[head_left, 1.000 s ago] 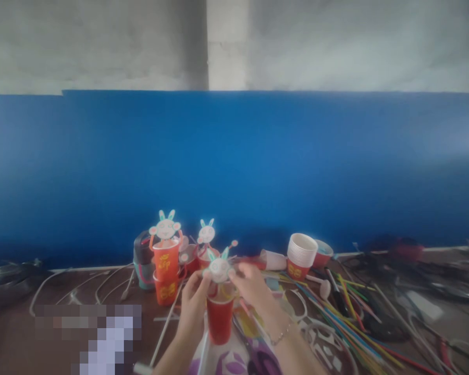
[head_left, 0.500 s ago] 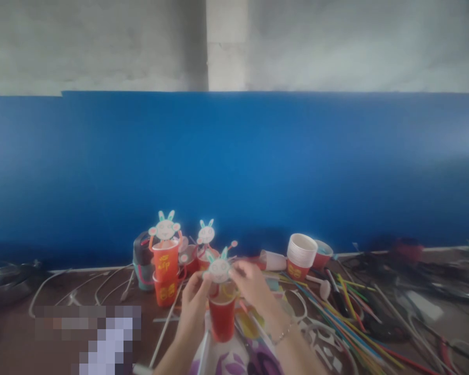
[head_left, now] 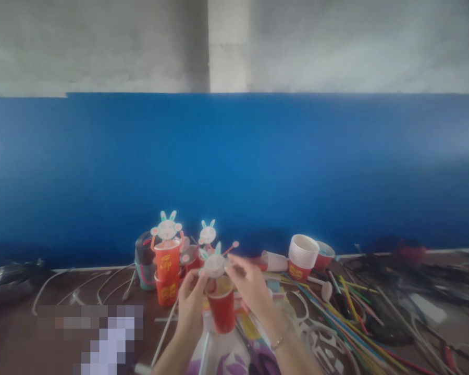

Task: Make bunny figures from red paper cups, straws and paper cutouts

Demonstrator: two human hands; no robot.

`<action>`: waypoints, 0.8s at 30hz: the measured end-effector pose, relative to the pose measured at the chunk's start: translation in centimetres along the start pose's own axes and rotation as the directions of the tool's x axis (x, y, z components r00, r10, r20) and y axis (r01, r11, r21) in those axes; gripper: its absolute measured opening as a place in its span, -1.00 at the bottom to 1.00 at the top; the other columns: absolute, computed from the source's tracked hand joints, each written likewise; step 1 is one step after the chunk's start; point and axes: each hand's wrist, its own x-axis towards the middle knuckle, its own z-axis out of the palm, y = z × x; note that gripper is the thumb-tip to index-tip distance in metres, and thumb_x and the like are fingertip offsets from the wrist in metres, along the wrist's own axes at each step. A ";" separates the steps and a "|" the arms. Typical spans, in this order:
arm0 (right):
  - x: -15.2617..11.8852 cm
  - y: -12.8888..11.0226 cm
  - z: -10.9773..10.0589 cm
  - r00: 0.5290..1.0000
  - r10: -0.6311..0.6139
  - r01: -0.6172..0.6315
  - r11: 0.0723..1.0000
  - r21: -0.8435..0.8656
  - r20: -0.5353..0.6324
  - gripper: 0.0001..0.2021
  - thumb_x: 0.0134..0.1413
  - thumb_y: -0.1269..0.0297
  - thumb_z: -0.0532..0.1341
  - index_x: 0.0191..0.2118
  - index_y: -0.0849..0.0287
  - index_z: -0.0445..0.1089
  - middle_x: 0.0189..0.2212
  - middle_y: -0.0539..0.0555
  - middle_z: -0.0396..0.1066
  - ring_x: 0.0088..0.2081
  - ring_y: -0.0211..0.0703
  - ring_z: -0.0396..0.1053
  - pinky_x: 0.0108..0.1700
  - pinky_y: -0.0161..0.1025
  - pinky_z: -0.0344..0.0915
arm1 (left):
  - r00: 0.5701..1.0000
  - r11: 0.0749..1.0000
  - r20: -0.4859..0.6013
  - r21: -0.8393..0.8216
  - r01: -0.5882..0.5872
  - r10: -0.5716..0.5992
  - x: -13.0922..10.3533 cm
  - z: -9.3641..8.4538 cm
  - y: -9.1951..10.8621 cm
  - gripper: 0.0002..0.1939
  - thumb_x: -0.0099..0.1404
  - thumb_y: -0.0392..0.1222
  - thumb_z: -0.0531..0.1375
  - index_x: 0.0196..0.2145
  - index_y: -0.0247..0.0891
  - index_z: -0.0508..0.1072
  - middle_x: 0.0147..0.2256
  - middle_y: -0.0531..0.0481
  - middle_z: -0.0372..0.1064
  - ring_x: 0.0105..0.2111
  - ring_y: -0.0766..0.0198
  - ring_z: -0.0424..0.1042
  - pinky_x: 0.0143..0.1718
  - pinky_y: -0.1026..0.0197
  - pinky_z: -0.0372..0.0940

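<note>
A paper rabbit head (head_left: 214,265) with green-edged ears is above a red paper cup (head_left: 223,314), tilted to the left. My left hand (head_left: 191,298) pinches its left edge between thumb and fingers. At its right edge, my right hand (head_left: 250,285) is closed with its fingertips on the paper. The cup is just below the head, between my two hands. How the head joins the cup is partly hidden by my fingers. Behind, to the left, one finished-looking rabbit (head_left: 167,229) tops two stacked red cups (head_left: 167,265). Another rabbit head (head_left: 207,234) is further back.
A stack of white-lined paper cups (head_left: 303,255) stands back right, by a cup lying on its side (head_left: 275,261). Coloured pipe cleaners (head_left: 347,333), scissors (head_left: 260,359) and white cables (head_left: 42,286) cover parts of the brown table. A blue panel (head_left: 234,166) rises behind.
The rabbit head now leans further left and sits slightly lower and to the left. The cup below it has moved up a little and tilted.
</note>
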 end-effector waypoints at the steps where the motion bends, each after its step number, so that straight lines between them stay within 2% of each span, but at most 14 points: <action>1: 0.0 0.0 -0.1 1.000 0.006 -0.006 1.000 0.024 0.003 -0.61 0.10 0.19 0.13 0.00 0.26 0.40 -0.36 0.09 0.51 -0.31 -0.08 0.45 -0.23 -0.24 0.35 | 1.000 1.000 -0.012 -0.007 0.004 -0.004 0.1 0.0 0.1 -0.71 0.03 -0.02 0.37 -0.41 -0.27 0.46 -0.42 0.00 0.50 -0.39 0.24 0.46 -0.29 0.25 0.32; 2: 0.0 0.0 -0.2 1.000 0.016 -0.016 0.999 0.044 0.008 -0.53 0.11 0.18 0.13 0.11 0.28 0.31 -0.31 0.11 0.51 -0.27 -0.07 0.45 -0.19 -0.22 0.35 | 1.000 1.000 -0.024 -0.013 0.008 -0.008 0.1 0.0 0.3 -0.71 0.02 -0.02 0.37 -0.41 -0.27 0.47 -0.40 -0.01 0.51 -0.38 0.23 0.47 -0.28 0.24 0.32; 4: -0.1 0.1 -0.4 0.997 0.064 -0.066 0.996 0.062 0.033 -0.42 0.09 0.15 0.16 0.20 0.30 0.19 -0.19 0.16 0.50 -0.17 -0.04 0.45 -0.11 -0.18 0.34 | 0.998 1.000 -0.056 -0.022 0.003 -0.004 0.2 0.1 0.5 -0.71 0.01 -0.02 0.38 -0.41 -0.27 0.47 -0.39 0.00 0.51 -0.38 0.24 0.47 -0.29 0.26 0.32; 7: -0.5 0.2 -0.7 0.976 0.139 -0.145 0.989 0.025 0.166 -0.37 -0.08 0.15 0.30 0.15 0.25 0.25 -0.03 0.20 0.43 -0.03 0.03 0.40 0.01 -0.13 0.29 | 0.994 0.999 -0.107 -0.047 -0.021 0.016 0.2 0.2 0.9 -0.70 0.00 -0.03 0.39 -0.41 -0.27 0.47 -0.45 0.05 0.49 -0.43 0.30 0.45 -0.36 0.30 0.31; 9: -0.8 0.2 -0.5 0.953 0.149 -0.154 0.988 0.000 0.262 -0.35 -0.24 0.23 0.39 0.08 0.20 0.31 -0.03 0.17 0.44 -0.01 0.07 0.39 0.02 -0.11 0.28 | 0.993 0.997 -0.121 -0.071 -0.018 0.009 0.2 0.3 1.1 -0.70 -0.02 -0.04 0.40 -0.42 -0.28 0.47 -0.45 0.06 0.49 -0.45 0.30 0.45 -0.38 0.30 0.31; 11: -1.1 0.0 -0.2 0.943 0.119 -0.137 0.990 0.037 0.311 -0.37 -0.30 0.32 0.40 0.04 0.17 0.33 -0.07 0.13 0.47 -0.06 0.06 0.42 -0.03 -0.13 0.31 | 0.993 0.996 -0.115 -0.093 0.007 -0.018 0.2 0.4 1.3 -0.69 -0.04 -0.04 0.41 -0.41 -0.28 0.49 -0.43 0.04 0.51 -0.43 0.28 0.47 -0.36 0.28 0.33; 15: -0.9 -0.2 0.5 0.952 0.082 -0.142 0.972 0.188 0.294 -0.50 -0.26 0.35 0.37 -0.07 0.18 0.36 -0.19 0.09 0.53 -0.18 0.01 0.47 -0.13 -0.16 0.36 | 0.993 0.993 -0.100 -0.107 0.056 -0.066 0.4 0.4 1.6 -0.63 -0.06 -0.04 0.42 -0.32 -0.30 0.55 -0.31 -0.07 0.56 -0.27 0.14 0.51 -0.21 0.19 0.35; 18: -0.6 0.2 0.7 0.955 0.108 -0.184 0.946 0.267 0.277 -0.48 -0.29 0.34 0.39 -0.07 0.19 0.36 -0.23 0.08 0.53 -0.20 0.00 0.47 -0.12 -0.14 0.36 | 0.992 0.985 -0.076 -0.149 0.087 -0.099 0.6 0.6 1.9 -0.60 -0.03 -0.01 0.40 -0.27 -0.31 0.57 -0.20 -0.12 0.55 -0.13 0.06 0.47 -0.10 0.15 0.33; 22: -0.1 1.1 0.7 0.948 0.190 -0.278 0.887 0.369 0.255 -0.41 -0.33 0.29 0.43 -0.05 0.22 0.33 -0.25 0.11 0.53 -0.19 0.04 0.46 -0.15 -0.10 0.39 | 0.990 0.963 0.063 -0.232 0.139 -0.128 0.2 1.2 1.8 -0.49 0.15 0.16 0.21 -0.10 -0.29 0.50 -0.06 -0.16 0.48 -0.01 -0.01 0.40 -0.01 0.03 0.29; 24: 0.1 1.5 0.8 0.957 0.203 -0.275 0.860 0.429 0.206 -0.40 -0.34 0.30 0.43 -0.05 0.21 0.31 -0.23 0.10 0.52 -0.17 0.04 0.46 -0.13 -0.10 0.39 | 0.990 0.970 0.081 -0.209 0.128 -0.114 -0.4 1.3 1.1 -0.47 0.24 0.18 0.12 -0.03 -0.29 0.45 0.00 -0.18 0.43 0.04 -0.03 0.36 0.03 0.00 0.25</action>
